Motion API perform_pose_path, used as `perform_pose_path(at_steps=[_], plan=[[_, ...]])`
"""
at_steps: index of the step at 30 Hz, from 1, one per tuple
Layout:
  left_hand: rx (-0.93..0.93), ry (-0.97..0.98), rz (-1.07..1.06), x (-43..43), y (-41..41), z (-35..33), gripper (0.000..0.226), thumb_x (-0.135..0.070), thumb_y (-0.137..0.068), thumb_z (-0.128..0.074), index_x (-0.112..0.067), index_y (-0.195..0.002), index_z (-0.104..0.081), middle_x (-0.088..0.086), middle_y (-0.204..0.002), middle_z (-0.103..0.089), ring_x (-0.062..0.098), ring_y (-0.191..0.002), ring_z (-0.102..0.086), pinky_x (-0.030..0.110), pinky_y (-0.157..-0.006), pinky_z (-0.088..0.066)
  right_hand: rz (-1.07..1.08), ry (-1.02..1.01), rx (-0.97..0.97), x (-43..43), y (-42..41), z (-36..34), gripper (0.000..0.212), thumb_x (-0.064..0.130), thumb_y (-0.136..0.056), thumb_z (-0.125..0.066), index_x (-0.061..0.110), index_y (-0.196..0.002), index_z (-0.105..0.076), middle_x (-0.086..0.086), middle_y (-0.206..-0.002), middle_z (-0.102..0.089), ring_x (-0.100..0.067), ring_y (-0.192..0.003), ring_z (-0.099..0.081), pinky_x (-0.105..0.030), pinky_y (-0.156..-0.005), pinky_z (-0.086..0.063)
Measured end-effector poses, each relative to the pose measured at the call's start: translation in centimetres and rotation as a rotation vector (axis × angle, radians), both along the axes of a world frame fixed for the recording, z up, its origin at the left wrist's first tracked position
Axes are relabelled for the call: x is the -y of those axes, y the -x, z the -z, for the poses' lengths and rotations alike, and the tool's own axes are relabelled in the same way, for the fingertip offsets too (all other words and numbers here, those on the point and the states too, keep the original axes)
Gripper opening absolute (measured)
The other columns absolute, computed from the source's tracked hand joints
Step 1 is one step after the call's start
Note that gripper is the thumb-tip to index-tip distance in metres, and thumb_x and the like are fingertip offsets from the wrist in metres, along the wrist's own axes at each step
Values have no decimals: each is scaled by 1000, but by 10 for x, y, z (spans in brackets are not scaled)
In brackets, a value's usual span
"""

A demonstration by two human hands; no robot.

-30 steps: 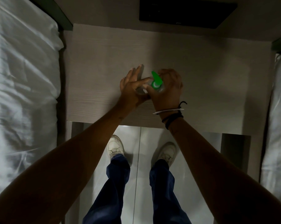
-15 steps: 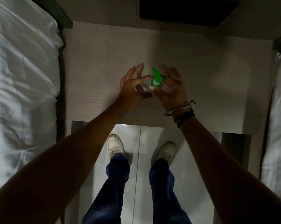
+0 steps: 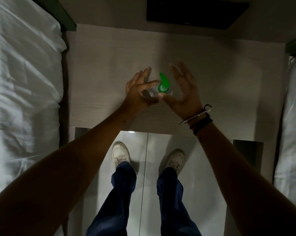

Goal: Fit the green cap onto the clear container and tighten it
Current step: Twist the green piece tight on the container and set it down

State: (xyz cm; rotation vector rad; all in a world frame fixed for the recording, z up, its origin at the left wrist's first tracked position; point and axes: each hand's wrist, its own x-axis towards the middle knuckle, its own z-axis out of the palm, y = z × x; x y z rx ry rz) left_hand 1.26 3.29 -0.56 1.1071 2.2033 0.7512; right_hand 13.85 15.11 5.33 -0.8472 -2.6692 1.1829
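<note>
The bright green plastic cap (image 3: 163, 83), with its long flat spout pointing away from the person, sits on the neck of the small clear plastic container (image 3: 154, 90), which stands above the middle of the pale wood-grain bench (image 3: 99, 68). The left hand (image 3: 140, 90) grips the container body, thumb and forefinger pinched around it just below the cap, the other fingers fanned out behind.

A second ago the right hand (image 3: 182, 87) was wrapped over the cap; half a second ago it was loosening. Now its grip is wide open, fingers spread and blurred, holding nothing, with only the thumb tip near or touching the container's shoulder.

That release after a closed grasp reads as the end of one twist. Whether the cap is fully tight cannot be told from here; another turn may be needed.

White bedding (image 3: 23, 92) lies on both sides of the bench.
</note>
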Motion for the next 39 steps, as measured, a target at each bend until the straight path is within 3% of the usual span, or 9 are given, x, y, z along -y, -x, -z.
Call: perform_pose_path(at_steps=[4, 9, 14, 18, 23, 27, 29, 33, 39], plan=[[-3, 27, 36, -1, 5, 1, 65, -38, -73, -75, -28, -132, -49, 8, -158, -14, 31, -145, -4, 54, -114, -2, -204, -156, -24, -18, 7, -21, 59, 32, -83, -63, 16, -137, -43, -29, -152, -23, -41, -141, -25, -63, -111, -26], [-14, 48, 32, -1, 7, -1, 68, -45, -73, -72, -30, -134, -46, 5, -159, -13, 28, -145, -3, 53, -115, -4, -497, -277, 152, -35, 26, -43, 38, 27, -84, -64, 30, -122, -60, -11, -158, -21, -41, -143, -18, -63, -111, -15], [34, 38, 8, 0, 7, -2, 63, -41, -73, -74, -30, -130, -51, 4, -159, -12, 27, -145, -2, 54, -116, -5, -590, -361, 247, -45, 42, -54, 38, 33, -80, -70, 29, -117, -61, -1, -161, -15, -38, -146, -8, -68, -113, -8], [57, 11, -42, -1, 5, -5, 59, -36, -74, -75, -27, -128, -54, 6, -158, -13, 28, -145, -3, 54, -116, -5, -549, -419, 256, -47, 45, -55, 36, 40, -78, -71, 18, -106, -66, 2, -159, -23, -33, -147, -9, -68, -114, -7], [31, 2, -39, -3, 5, 0, 56, -41, -72, -74, -30, -124, -57, 7, -158, -14, 30, -145, -5, 56, -115, -6, -404, -429, 273, -42, 44, -52, 51, 58, -71, -69, 10, -87, -72, -3, -145, -47, -28, -142, -25, -61, -114, -13], [0, -9, -56, -1, 3, 6, 50, -50, -70, -68, -34, -117, -61, 8, -157, -20, 32, -144, -11, 60, -113, -11, -256, -505, 305, -20, 40, -43, 56, 62, -78, -59, 7, -72, -68, -10, -112, -67, -30, -120, -48, -52, -105, -29], [-32, -10, -51, 2, -1, 10, 54, -55, -71, -64, -28, -118, -60, 12, -155, -24, 35, -143, -16, 61, -112, -14, -126, -524, 287, -4, 36, -39, 54, 58, -82, -58, 7, -65, -62, -12, -89, -66, -32, -101, -54, -49, -95, -36], [-91, 17, -34, 7, -7, 15, 63, -61, -75, -47, -19, -121, -59, 15, -152, -30, 37, -140, -25, 60, -110, -23, 108, -448, 291, 22, 31, -35, 47, 49, -84, -58, 7, -63, -60, -13, -79, -63, -34, -95, -54, -49, -88, -37], [-58, 26, -29, 7, -3, 16, 57, -44, -76, -66, -20, -127, -54, 12, -155, -23, 34, -143, -16, 60, -112, -16, 284, -313, 356, 31, 35, -35, 56, 53, -85, -52, 20, -47, -30, 1, -62, -39, -30, -97, -51, -47, -88, -34]])
